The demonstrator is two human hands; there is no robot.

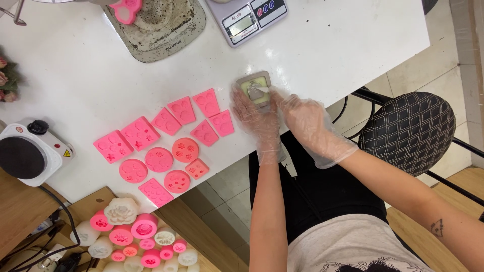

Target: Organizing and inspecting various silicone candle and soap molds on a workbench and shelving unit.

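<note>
A small square grey mould point(254, 86) sits close to the near edge of the white table point(322, 45), toward its right end. The left hand point(254, 118), in a thin clear glove, lies just beside the mould with its fingers spread, the fingertips touching the mould's left side. The right hand point(307, 121), gloved the same way, comes in from the right and pinches a small pale tool point(262, 89) whose tip rests on the mould's light centre.

To the left along the same near edge lies a cluster of flat pink moulds point(166, 138), some four-sided and some round, each with small flower or leaf shapes sunk into it. At the far edge, above the mould, stands a grey kitchen scale point(248, 17) with a small screen and coloured buttons. Left of it is a stained grey mat point(161, 30) with a pink piece on it. A white single hot plate point(27, 151) with a black top sits at the table's left end, bearing a small yellow warning triangle. Below the table edge, an open box point(133, 236) holds pink and white round moulds.
</note>
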